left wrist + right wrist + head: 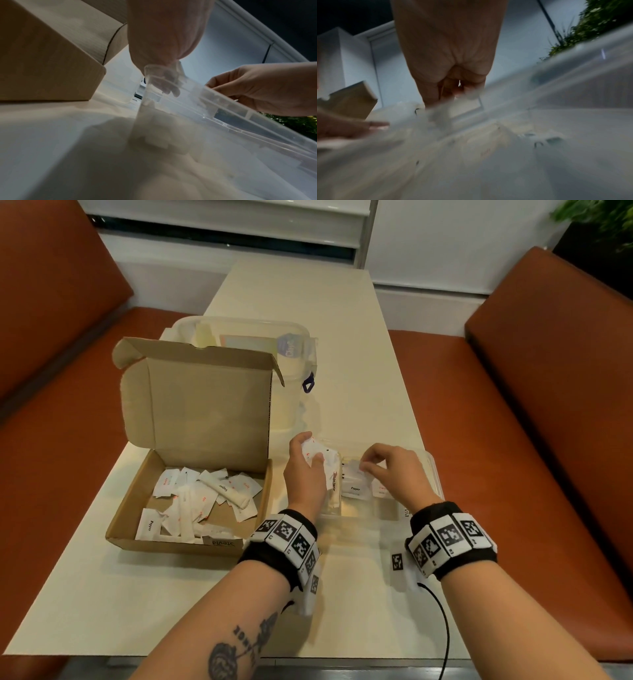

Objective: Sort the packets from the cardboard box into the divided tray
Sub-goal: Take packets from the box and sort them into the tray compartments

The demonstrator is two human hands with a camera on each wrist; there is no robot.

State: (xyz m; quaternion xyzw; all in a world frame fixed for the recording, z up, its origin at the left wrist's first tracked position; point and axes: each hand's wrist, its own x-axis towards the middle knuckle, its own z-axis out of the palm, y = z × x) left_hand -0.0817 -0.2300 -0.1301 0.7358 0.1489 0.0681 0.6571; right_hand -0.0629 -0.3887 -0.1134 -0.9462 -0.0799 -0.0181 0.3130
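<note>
Left hand (305,470) grips a bunch of packets (317,455) over the divided tray's (435,470) left end; right hand (394,470) pinches one packet (354,470) above its middle. Cardboard box (178,539) at table's left edge.

Cream table (308,302) between orange-brown benches (548,405) — lidded clear plastic container (294,350) behind, plant (599,217) far right

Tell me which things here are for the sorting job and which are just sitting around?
For the job:
cardboard box
packets
divided tray
left hand
right hand

Just sitting around:
lidded plastic tub
plant
</note>
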